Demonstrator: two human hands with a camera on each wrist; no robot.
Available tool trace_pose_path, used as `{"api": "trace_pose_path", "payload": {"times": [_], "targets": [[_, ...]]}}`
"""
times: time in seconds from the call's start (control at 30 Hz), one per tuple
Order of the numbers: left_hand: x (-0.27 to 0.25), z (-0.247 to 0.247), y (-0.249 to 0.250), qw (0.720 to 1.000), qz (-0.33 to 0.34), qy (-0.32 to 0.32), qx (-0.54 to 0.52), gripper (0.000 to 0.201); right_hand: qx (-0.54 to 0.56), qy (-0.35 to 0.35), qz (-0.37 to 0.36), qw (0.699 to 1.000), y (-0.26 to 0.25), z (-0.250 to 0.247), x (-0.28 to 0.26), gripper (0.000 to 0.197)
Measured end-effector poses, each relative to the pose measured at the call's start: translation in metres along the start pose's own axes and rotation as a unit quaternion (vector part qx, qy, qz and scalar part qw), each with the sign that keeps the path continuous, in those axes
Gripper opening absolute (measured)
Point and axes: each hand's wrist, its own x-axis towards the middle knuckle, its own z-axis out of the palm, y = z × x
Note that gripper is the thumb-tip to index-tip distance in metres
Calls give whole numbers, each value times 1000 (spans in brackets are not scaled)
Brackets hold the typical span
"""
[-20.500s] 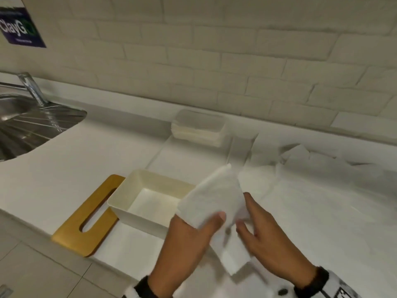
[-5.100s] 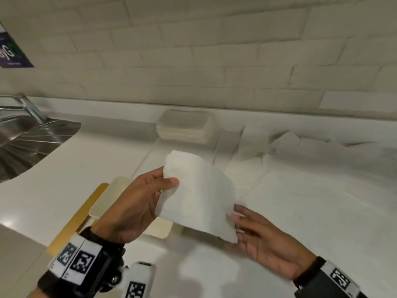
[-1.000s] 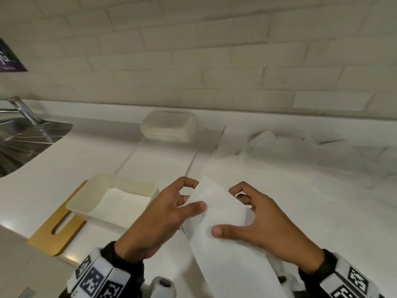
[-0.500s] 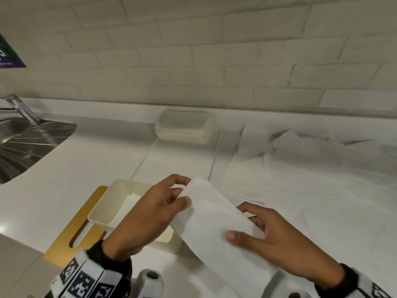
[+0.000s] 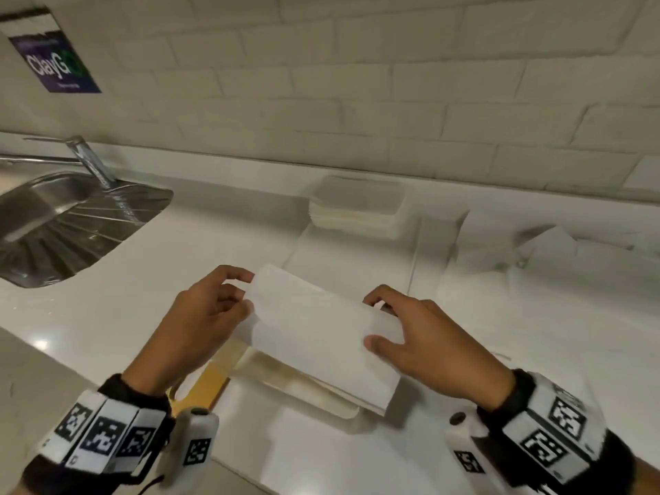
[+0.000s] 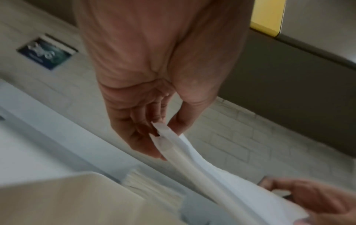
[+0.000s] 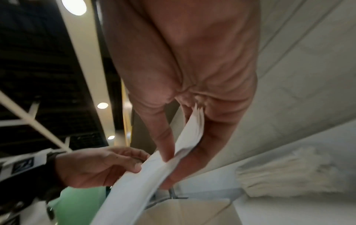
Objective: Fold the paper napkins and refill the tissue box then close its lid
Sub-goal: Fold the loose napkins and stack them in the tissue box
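Observation:
A folded white napkin [image 5: 318,334] is held flat between both hands, just above the cream tissue box [image 5: 303,387], which it mostly hides. My left hand [image 5: 235,298] pinches the napkin's left end; in the left wrist view its fingers [image 6: 146,137] and thumb close on the napkin's edge [image 6: 165,140]. My right hand [image 5: 378,326] pinches the right end, thumb on top; the right wrist view shows the napkin [image 7: 188,137] caught between thumb and fingers. The yellow wooden lid [image 5: 210,380] lies on the counter left of the box, partly under my left hand.
A stack of napkins [image 5: 357,209] sits by the back wall. Loose unfolded sheets [image 5: 535,266] cover the counter's right side. A steel sink with drainer [image 5: 71,223] and tap is at the far left. The counter's front edge runs close below my wrists.
The napkin has been folded shorter and turned level, then carried left over the box. Both hands now grip its ends instead of pressing it from above.

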Motion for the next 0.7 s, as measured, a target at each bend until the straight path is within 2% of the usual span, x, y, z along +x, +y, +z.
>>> {"api": "trace_pose_path", "payload": {"times": [0.1, 0.2, 0.3, 0.4, 0.5, 0.57, 0.63, 0.7], "targets": [[7, -7, -30, 995, 8, 34, 92, 28, -65, -19, -16, 998, -9, 23, 20, 39], [7, 7, -49, 984, 43, 32, 171, 33, -170, -46, -37, 984, -10, 40, 23, 49], [7, 23, -57, 974, 82, 29, 211, 38, -233, -61, -47, 969, -12, 53, 26, 50], [9, 29, -56, 965, 70, 25, 251, 43, -310, -55, -60, 947, -16, 58, 29, 50], [2, 31, -46, 933, 85, 12, 348, 48, -279, 10, -84, 956, -10, 29, 15, 50], [-6, 29, -33, 929, 95, 25, 356, 45, -240, 23, -58, 969, 9, -4, -4, 47], [-16, 30, -14, 941, 100, 28, 321, 41, -260, -13, 1, 965, 39, -36, -27, 43], [-27, 41, 11, 954, 136, 46, 264, 36, -341, -83, 50, 935, 76, -62, -54, 42]]}}
